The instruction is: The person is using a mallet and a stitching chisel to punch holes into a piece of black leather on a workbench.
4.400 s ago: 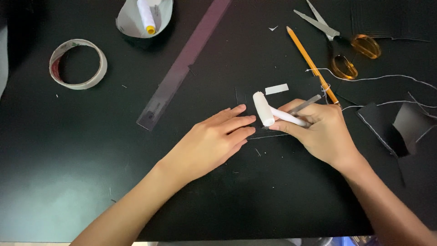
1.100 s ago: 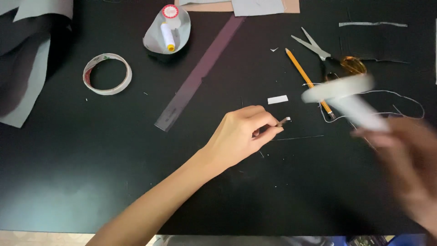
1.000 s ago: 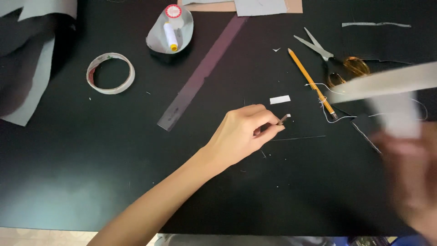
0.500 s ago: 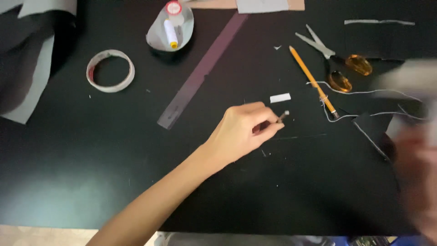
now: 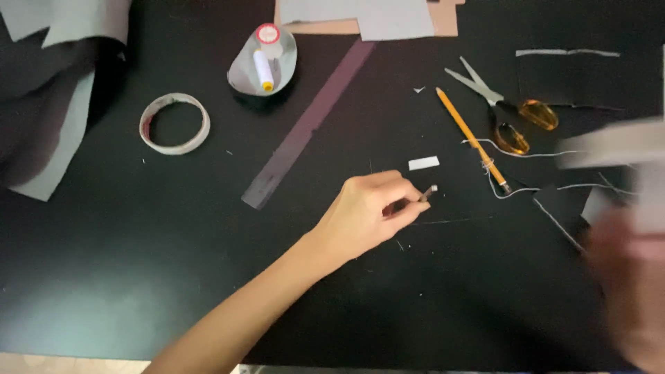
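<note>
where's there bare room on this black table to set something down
Most open: the lower left of the black table, below the tape ring and left of the left hand. Also the strip under that hand. Crowded: upper right around the pencil, scissors and scraps, where the blurred right hand moves.

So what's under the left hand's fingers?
The left hand pinches a small grey-tipped piece against the black table; only its tip shows, the rest is covered by the fingers.
</note>
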